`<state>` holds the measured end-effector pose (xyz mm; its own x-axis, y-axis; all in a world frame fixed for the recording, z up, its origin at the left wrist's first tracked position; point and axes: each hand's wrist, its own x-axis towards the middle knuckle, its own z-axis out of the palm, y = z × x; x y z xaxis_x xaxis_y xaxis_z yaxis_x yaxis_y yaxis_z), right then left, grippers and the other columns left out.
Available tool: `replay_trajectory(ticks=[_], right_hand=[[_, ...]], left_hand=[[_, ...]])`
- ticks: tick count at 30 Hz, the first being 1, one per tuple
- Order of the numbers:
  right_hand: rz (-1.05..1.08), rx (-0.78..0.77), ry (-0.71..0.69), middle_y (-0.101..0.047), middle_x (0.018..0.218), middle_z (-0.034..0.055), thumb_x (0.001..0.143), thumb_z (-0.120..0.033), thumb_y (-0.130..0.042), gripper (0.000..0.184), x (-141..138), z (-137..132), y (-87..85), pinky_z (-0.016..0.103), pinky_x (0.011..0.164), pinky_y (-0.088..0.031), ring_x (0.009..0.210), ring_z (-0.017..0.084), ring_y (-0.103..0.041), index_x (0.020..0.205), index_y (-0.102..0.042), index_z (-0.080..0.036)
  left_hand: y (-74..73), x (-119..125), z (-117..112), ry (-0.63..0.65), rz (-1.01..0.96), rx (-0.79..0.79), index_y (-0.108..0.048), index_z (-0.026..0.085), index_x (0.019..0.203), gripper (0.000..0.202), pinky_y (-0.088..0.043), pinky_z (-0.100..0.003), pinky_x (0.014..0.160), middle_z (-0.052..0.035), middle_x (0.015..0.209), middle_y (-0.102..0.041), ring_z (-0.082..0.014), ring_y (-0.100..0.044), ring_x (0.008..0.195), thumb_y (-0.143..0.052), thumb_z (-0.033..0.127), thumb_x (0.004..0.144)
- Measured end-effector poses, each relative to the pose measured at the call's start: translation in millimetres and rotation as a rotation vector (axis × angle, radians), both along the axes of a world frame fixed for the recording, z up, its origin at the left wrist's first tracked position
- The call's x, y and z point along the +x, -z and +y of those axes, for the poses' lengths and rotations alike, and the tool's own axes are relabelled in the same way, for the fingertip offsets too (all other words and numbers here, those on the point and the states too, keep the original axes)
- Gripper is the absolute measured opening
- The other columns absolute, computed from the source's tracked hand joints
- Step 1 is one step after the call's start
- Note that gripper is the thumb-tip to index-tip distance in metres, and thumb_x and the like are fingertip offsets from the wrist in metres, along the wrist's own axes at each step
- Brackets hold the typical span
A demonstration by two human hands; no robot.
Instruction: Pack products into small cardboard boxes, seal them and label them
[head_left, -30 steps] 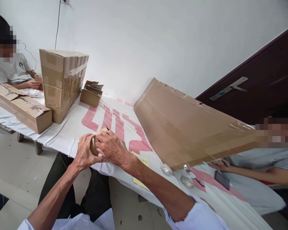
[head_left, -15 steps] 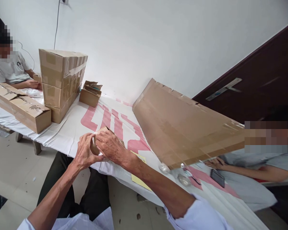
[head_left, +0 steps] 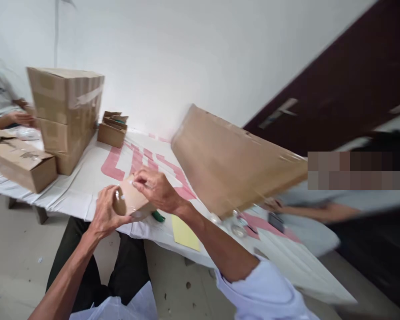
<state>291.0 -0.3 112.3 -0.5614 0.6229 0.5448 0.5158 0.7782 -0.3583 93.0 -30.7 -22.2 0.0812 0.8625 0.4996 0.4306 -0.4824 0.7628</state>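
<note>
A small brown cardboard box [head_left: 135,198] is tilted over the near edge of the cloth-covered table, its shiny end turned toward my left hand [head_left: 106,209]. That hand grips the box, fingers along one side and thumb underneath. Above the box top, my right hand [head_left: 155,189] has its fingertips pinched together; a small whitish bit shows by them, too blurred to name. Partly hidden behind the box and right wrist lies a green curved object [head_left: 158,216]. Close to the right forearm is a yellow sheet of paper [head_left: 186,233].
Stacked taped cartons [head_left: 66,115] and a long carton [head_left: 23,158] stand at left. Behind is a small open box [head_left: 112,129]. A large cardboard panel [head_left: 233,164] leans on the right, near clear round items [head_left: 238,230] and a phone [head_left: 276,221]. People sit at both sides.
My right hand has lifted off the box end and shifted over its top, exposing more of the box. The green object has come into sight. The whole view has swung right.
</note>
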Motion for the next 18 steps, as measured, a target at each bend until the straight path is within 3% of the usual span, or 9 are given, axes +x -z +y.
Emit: replay_trajectory(ticks=[3,5,7,11,14,18], right_hand=[[0.222,-0.017,0.144,-0.068,0.091,0.0026,0.101,-0.032,-0.060,0.020,51.0,11.7,-6.0,0.030,0.080,-0.052,0.085,0.017,-0.063,0.085,-0.064,-0.021],[0.285,-0.067,0.307,-0.067,0.088,0.0018,0.097,-0.037,-0.061,0.021,99.5,16.5,11.8,0.029,0.077,-0.050,0.083,0.016,-0.061,0.084,-0.064,-0.021],[0.316,-0.169,0.501,-0.064,0.082,0.0002,0.092,-0.041,-0.062,0.023,148.2,13.5,45.6,0.028,0.075,-0.049,0.079,0.016,-0.059,0.080,-0.062,-0.021],[0.334,-0.233,0.683,-0.056,0.065,-0.0018,0.084,-0.047,-0.059,0.030,216.1,-7.2,126.1,0.028,0.063,-0.043,0.066,0.016,-0.053,0.067,-0.054,-0.023],[0.341,-0.266,0.756,-0.055,0.062,-0.0020,0.083,-0.048,-0.055,0.029,241.0,-16.7,171.2,0.028,0.061,-0.042,0.064,0.016,-0.052,0.066,-0.052,-0.024],[0.325,-0.281,0.816,-0.062,0.068,-0.0003,0.085,-0.043,-0.053,0.024,257.2,-9.1,207.4,0.028,0.066,-0.046,0.068,0.017,-0.056,0.072,-0.056,-0.023]], left_hand=[[6.2,-20.1,5.3,0.005,-0.031,0.006,-0.057,0.024,0.140,0.093,-0.049,-0.062,0.114,-0.0157,0.144,-0.059,-0.0435,-0.056,0.135,-0.098,0.049,0.060],[13.5,-36.2,12.2,0.037,-0.055,-0.056,-0.054,0.024,0.144,0.094,-0.051,-0.063,0.113,-0.0159,0.151,-0.054,-0.0443,-0.054,0.140,-0.094,0.055,0.065],[22.2,-50.9,19.2,0.077,-0.098,-0.155,-0.051,0.026,0.149,0.096,-0.055,-0.062,0.110,-0.0149,0.155,-0.051,-0.0434,-0.055,0.141,-0.092,0.057,0.068],[37.3,-69.3,27.3,0.091,-0.165,-0.304,-0.051,0.027,0.147,0.101,-0.052,-0.067,0.115,-0.0141,0.157,-0.052,-0.0444,-0.052,0.146,-0.094,0.056,0.061],[44.7,-75.0,32.0,0.108,-0.235,-0.374,-0.051,0.027,0.145,0.104,-0.050,-0.068,0.115,-0.0165,0.161,-0.051,-0.0467,-0.043,0.154,-0.097,0.053,0.055],[54.5,-81.2,37.5,0.092,-0.262,-0.416,-0.054,0.029,0.144,0.105,-0.055,-0.058,0.112,-0.0146,0.162,-0.053,-0.0457,-0.044,0.154,-0.100,0.052,0.053]])
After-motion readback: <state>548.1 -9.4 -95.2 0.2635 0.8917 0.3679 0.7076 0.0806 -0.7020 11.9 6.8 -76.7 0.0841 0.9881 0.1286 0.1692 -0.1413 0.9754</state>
